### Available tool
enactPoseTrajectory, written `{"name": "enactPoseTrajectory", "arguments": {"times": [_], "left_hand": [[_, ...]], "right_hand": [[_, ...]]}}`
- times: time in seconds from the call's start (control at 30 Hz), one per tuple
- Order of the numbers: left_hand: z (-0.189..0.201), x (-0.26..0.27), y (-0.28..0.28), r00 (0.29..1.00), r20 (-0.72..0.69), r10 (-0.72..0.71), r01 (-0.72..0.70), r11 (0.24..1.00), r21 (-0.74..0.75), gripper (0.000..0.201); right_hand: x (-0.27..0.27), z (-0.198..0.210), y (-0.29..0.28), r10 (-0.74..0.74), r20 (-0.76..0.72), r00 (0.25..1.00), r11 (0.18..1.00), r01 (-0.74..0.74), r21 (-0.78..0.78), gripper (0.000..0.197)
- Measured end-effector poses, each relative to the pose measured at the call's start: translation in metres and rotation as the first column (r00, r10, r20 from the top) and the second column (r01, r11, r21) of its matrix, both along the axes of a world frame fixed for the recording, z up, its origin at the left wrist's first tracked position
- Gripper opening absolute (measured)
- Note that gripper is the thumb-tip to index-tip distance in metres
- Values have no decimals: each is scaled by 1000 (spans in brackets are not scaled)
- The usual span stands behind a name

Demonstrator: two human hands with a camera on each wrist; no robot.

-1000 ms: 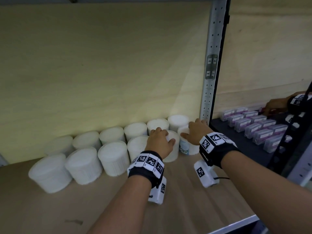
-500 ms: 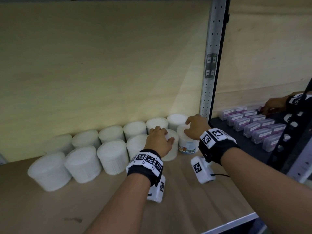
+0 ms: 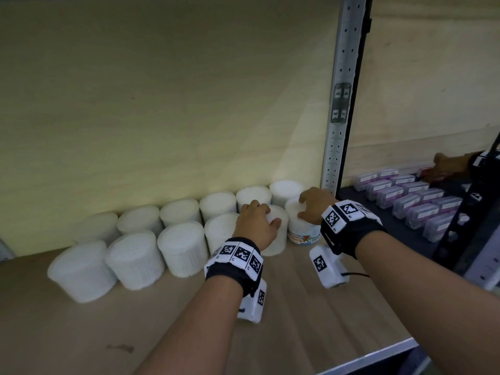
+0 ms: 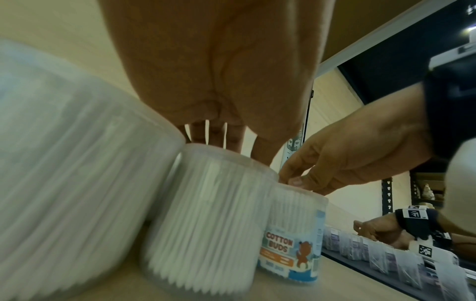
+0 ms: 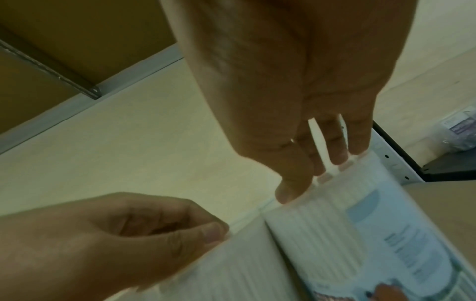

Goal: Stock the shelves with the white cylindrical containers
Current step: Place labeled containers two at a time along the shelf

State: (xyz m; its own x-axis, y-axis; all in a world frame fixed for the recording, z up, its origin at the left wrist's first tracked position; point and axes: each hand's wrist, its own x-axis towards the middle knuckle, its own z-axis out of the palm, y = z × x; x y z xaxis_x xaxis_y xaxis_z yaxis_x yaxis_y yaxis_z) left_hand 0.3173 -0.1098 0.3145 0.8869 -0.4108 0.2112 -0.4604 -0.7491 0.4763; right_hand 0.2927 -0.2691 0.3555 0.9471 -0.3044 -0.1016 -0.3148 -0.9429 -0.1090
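Two rows of white cylindrical containers (image 3: 181, 247) stand at the back of the wooden shelf (image 3: 135, 326). My left hand (image 3: 259, 212) grips the top of a front-row container (image 3: 278, 239), fingers curled over its lid (image 4: 213, 160). Just to its right stands a container with a "Cotton Buds" label (image 3: 303, 234), touching its neighbour. My right hand (image 3: 308, 209) holds this container by its lid, and its fingertips (image 5: 322, 173) pinch the rim. The label (image 4: 291, 254) faces the front. Both containers stand upright on the shelf.
A perforated metal upright (image 3: 341, 109) bounds the bay just right of the labelled container. Beyond it, rows of small purple-labelled boxes (image 3: 411, 198) lie on a dark shelf, with another person's hand (image 3: 449, 166) among them. The shelf's metal front edge (image 3: 378, 353) runs at lower right.
My right hand has shifted back on the labelled container, so more of the container and its label shows. The left hand stays on its container.
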Motion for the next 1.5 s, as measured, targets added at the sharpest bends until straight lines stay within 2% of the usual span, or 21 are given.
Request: {"name": "enactPoseTrajectory", "arguments": {"times": [0.1, 0.27, 0.37, 0.47, 0.53, 0.77, 0.9, 1.1, 1.33, 1.5], "left_hand": [[0, 0, 0, 1000, -5, 0, 0, 1000, -2, 45], [0, 0, 0, 1000, -10, -4, 4, 1000, -4, 45], [0, 0, 0, 1000, -7, -7, 7, 1000, -5, 45], [0, 0, 1, 1000, -3, -7, 7, 1000, -3, 45], [0, 0, 1, 1000, -2, -6, 6, 1000, -1, 45], [0, 0, 1, 1000, 2, -13, 13, 1000, 12, 45], [1, 1, 1, 1000, 7, -15, 15, 1000, 23, 45], [2, 1, 1, 1000, 7, -21, 21, 999, 42, 45], [7, 4, 0, 998, -30, -62, 66, 990, 125, 43], [15, 6, 4, 988, -86, -128, 147, 950, 275, 39]], "right_hand": [[-1, 6, -1, 32, -49, 998, 997, -29, 67, 47], [1, 6, -2, 15, 22, 1000, 991, -17, 129, 43], [3, 2, -1, -63, 103, 993, 995, 55, 81, 44], [4, -6, 2, -105, 68, 992, 994, 104, 14, 61], [4, -11, 2, -117, 61, 991, 993, 117, -7, 63], [1, -3, -1, 2, 38, 999, 1000, -1, -31, 56], [-3, 7, -7, 94, 0, 996, 995, -93, 35, 44], [-5, 4, -14, 129, 1, 992, 987, -129, 91, 48], [-10, 0, -21, 158, 27, 987, 983, -160, 90, 45], [-8, -1, -21, 161, 33, 986, 983, -163, 84, 46]]}}
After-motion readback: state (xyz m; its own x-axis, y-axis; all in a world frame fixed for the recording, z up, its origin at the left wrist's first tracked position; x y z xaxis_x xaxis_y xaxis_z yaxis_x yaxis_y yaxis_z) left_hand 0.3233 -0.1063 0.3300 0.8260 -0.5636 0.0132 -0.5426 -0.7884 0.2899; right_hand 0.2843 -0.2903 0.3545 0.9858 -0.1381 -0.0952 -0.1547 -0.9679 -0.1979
